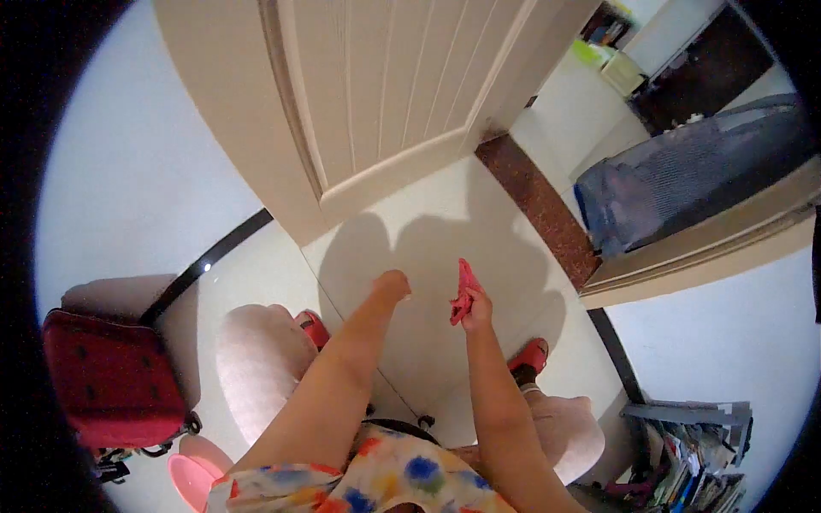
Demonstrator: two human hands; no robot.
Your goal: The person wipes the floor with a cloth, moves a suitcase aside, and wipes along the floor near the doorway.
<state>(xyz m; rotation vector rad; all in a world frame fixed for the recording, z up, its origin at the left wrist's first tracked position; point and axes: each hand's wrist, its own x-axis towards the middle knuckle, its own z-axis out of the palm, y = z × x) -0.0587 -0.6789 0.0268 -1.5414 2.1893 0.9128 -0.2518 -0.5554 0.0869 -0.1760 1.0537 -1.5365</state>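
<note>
Above the pale tiled floor, my right hand (478, 309) is closed around a crumpled pinkish-red cloth (463, 293), which sticks up past the fingers in a point. To its left, and apart from it, my left hand (392, 286) is held out with the fingers curled in. Its fingertips are mostly turned away, and whether anything is inside cannot be made out. Neither hand touches the door or the floor. My knees are spread to both sides, with red sandals (529, 354) on the feet.
A cream panelled door (385, 85) stands ahead. Right of it, a dark red threshold (539, 209) leads past a grey mesh-covered object (676, 175). A red suitcase (120, 376) and pink basin (190, 480) are at left; a rack (693, 415) with papers is at lower right.
</note>
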